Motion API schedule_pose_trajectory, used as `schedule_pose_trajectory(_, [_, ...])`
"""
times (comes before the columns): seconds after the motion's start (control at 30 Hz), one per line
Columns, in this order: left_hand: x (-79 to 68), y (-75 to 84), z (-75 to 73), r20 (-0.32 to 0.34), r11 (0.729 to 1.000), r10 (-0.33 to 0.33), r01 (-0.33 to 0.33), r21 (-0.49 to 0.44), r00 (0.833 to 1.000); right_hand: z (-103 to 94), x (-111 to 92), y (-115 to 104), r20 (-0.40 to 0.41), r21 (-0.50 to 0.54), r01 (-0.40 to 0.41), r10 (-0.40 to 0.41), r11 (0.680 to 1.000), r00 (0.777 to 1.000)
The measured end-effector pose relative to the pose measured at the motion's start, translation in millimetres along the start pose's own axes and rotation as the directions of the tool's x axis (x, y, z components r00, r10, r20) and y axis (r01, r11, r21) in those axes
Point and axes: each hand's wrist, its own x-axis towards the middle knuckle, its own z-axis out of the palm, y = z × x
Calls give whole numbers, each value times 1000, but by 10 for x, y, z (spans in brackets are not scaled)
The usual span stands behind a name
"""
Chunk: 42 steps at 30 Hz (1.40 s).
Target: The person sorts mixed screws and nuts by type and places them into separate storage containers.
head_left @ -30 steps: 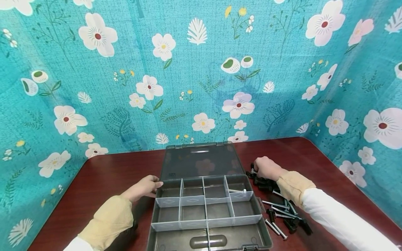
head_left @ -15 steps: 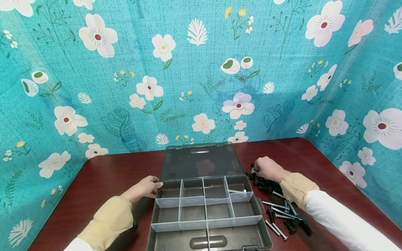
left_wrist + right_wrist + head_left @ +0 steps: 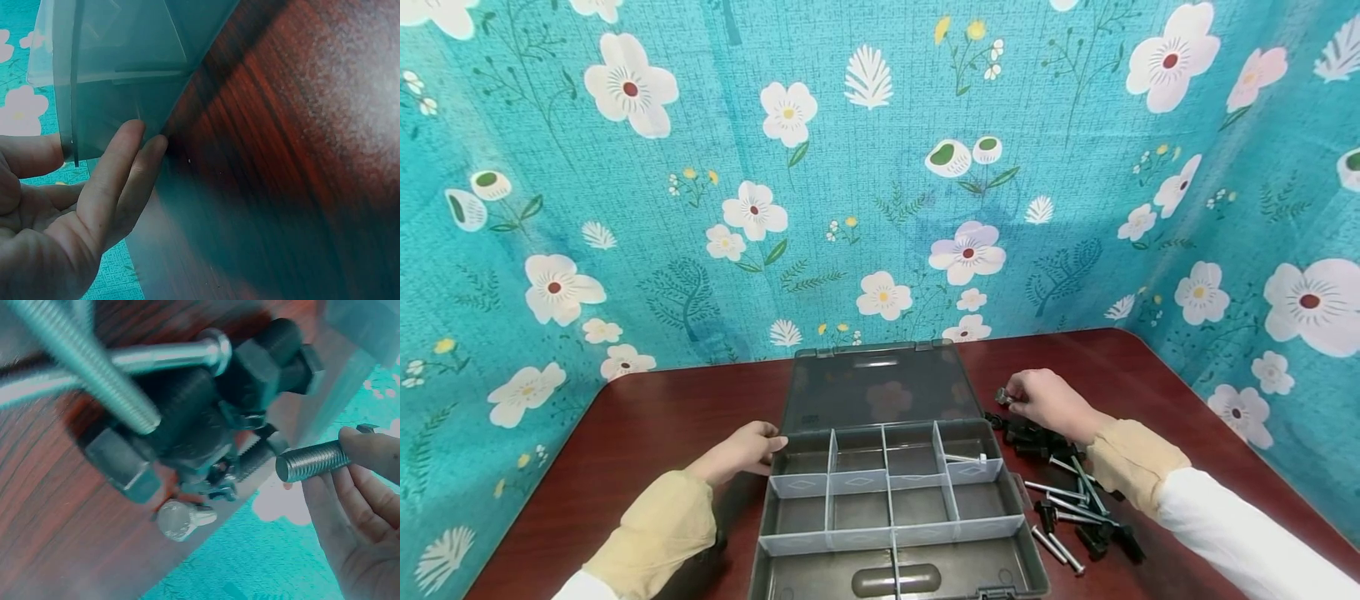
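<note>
Where the worktop (image 3: 685,392) comes nearest, a grey organizer box (image 3: 812,567) lies flat, and silver bolts (image 3: 1065,550) and black bolts (image 3: 1127,543) are just right of it, probably for easy reach. One slim bolt (image 3: 964,457) lies in the back row's rightmost compartment (image 3: 973,433). The left hand (image 3: 741,454), fingers nearly straight, touches the box's left side, perhaps to steady it. Farther, the right hand (image 3: 1048,396) pinches one thick bolt (image 3: 315,460) beyond the pile, so its threaded end sticks out free. Behind, the lid (image 3: 868,392) lies folded back before a flowered curtain (image 3: 827,217).
</note>
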Motion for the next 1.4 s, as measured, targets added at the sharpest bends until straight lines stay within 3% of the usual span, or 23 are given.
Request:
schedule_pose_trajectory(0.37, [-2,-18,9,-8,1000,18,-18,-6,1000,-85,-136,-235,-82,108,85,-76,991,994])
schedule_pose_trajectory(0.83, [19,-38,3,-13,1000,14,-14,1,1000,-41,-213,-508,-183,76,201,-185,977,965])
schedule_pose_trajectory(1.2, [12,-23,1,2,999,15,-15,-32,1000,41,-168,-642,-165,160,204,-178,966,970])
schedule_pose_trajectory(1.4, [6,-13,9,-2,1000,17,-17,-22,1000,124,-141,-645,-128,134,251,-235,959,964])
